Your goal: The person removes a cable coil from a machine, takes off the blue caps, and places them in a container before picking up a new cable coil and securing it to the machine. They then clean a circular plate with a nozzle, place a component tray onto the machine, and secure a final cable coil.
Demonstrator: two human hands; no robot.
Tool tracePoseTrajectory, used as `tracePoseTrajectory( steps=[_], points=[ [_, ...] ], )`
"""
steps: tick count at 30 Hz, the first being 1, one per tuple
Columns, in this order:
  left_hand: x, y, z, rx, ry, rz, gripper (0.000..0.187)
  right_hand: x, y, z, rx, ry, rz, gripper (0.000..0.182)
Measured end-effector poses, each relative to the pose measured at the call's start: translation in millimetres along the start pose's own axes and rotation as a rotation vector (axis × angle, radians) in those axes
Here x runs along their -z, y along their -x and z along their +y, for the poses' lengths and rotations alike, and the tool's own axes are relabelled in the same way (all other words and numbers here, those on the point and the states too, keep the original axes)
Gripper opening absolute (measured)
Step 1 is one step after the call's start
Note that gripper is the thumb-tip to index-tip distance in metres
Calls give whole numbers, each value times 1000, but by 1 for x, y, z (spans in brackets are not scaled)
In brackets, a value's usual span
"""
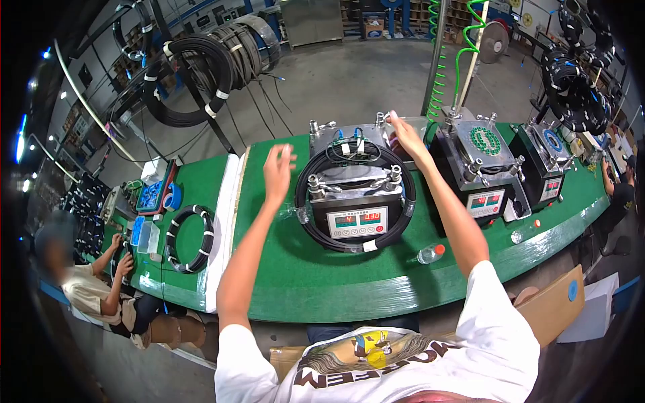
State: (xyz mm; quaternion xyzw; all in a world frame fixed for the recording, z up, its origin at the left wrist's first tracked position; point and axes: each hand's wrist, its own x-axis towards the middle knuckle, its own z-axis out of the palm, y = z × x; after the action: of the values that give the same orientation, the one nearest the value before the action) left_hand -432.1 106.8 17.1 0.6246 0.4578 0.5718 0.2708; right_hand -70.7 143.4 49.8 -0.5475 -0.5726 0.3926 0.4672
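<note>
A coil of black cable [303,213] hangs around a metal testing machine with a digital display panel [358,222]. Metal clamps with levers [393,176] stand on the machine's top plate, and thin blue-tipped leads [359,142] lie over its back part. My right hand [405,137] is at the rear right corner, its fingers closed around the lever of the rear clamp [381,119]. Left of the coil, my left hand [277,172] is raised in the air with fingers apart, holding nothing.
Two similar machines [485,200] [552,185] stand to the right on the green table [322,295]. A plastic bottle [431,254] lies near the front. Another cable coil [190,264] lies left, where a seated person [101,289] works. Green spiral hoses [463,60] hang behind.
</note>
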Motion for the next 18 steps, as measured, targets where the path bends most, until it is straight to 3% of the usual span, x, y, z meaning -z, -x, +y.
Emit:
tracePoseTrajectory(
  steps=[1,3,5,8,11,12,13,18],
  points=[
    [-7,-28,3,52,17,-26,43,-2,22,0,58,-14,0,75],
    [-22,-85,-4,30,-372,-199,53,-9,59,14,283,-68,20,65],
    [-47,-103,53,339,-356,-373,55,-14,86,30,286,-163,117,54],
    [-72,-156,27,227,-548,-794,49,-29,135,36,348,-41,270,39],
    [-80,-170,41,681,-553,-629,36,-32,142,37,382,-21,324,33],
    [-63,-157,50,681,-325,-477,23,-33,145,32,368,-10,333,33],
    [-55,-161,41,731,-236,-463,21,-33,147,29,353,2,344,33],
    [-35,-163,-23,827,102,-292,18,-38,150,34,318,-13,379,35]
  ],
)
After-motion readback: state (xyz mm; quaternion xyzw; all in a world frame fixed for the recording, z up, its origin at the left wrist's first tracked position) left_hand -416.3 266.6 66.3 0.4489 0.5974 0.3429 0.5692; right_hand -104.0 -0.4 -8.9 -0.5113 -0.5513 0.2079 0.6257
